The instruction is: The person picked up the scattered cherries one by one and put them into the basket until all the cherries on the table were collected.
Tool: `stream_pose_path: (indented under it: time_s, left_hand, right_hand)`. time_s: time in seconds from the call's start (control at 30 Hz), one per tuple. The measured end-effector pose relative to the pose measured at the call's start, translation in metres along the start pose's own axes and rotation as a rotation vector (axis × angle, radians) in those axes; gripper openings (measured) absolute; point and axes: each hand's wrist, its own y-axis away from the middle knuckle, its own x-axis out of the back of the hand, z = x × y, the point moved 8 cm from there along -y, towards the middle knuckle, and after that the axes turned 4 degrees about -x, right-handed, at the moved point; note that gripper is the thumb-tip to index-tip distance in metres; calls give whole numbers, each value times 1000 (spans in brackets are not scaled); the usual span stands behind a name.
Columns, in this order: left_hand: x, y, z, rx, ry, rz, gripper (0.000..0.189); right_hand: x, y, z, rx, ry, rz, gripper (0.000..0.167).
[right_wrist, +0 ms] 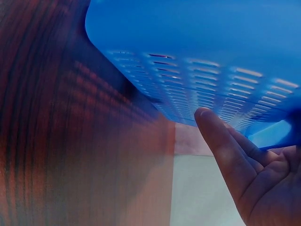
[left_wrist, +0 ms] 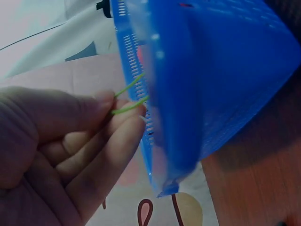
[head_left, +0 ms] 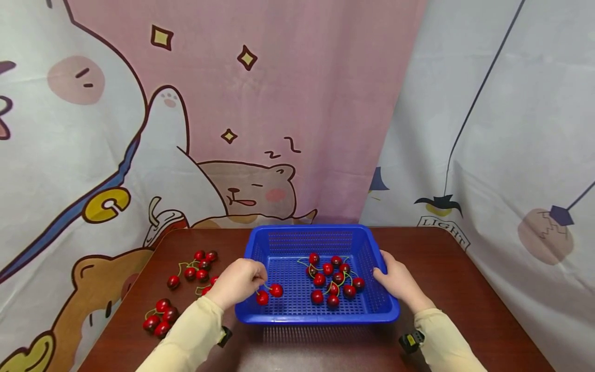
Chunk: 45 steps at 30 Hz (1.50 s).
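A blue plastic basket (head_left: 316, 316) stands on the table, with several dark red cherries (head_left: 328, 268) gathered in its right half. Over its left rim, my left hand (head_left: 238, 281) pinches green stems (left_wrist: 127, 110) between thumb and fingertips. Two red cherries (head_left: 276, 290) hang from them inside the basket's left part. At the right side, my right hand (head_left: 398, 279) grips the basket, thumb over the rim. The right wrist view shows its fingers (right_wrist: 221, 146) against the slotted outer wall.
Left of the basket on the brown table (head_left: 465, 310) lie a back bunch of cherries (head_left: 190, 273) and a front bunch (head_left: 162, 328). Another cherry (head_left: 214, 280) shows partly behind my left hand. A printed curtain (head_left: 334, 113) hangs behind the table.
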Motion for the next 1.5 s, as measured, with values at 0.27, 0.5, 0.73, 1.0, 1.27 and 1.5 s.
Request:
stream_pose_path:
  time_s: [0.27, 0.5, 0.73, 1.0, 1.27, 1.5]
  left_hand:
    - [-21, -1, 0, -58, -2, -113, 26]
    - [-30, 0, 1, -71, -45, -175, 21]
    - [-32, 2, 5, -73, -95, -196, 17]
    - [-34, 2, 5, -79, -134, -206, 16]
    - [-32, 3, 5, -116, -133, -184, 15]
    - [-17, 6, 7, -125, -85, -134, 11]
  right_hand:
    - [-1, -1, 1, 8, -1, -1, 62]
    - [-1, -1, 2, 5, 5, 4, 61]
    - [-1, 0, 1, 5, -1, 5, 61]
    - [-2, -1, 1, 4, -5, -1, 62]
    - [-1, 0, 2, -9, -19, -3, 62]
    - [0, -1, 1, 5, 7, 8, 62]
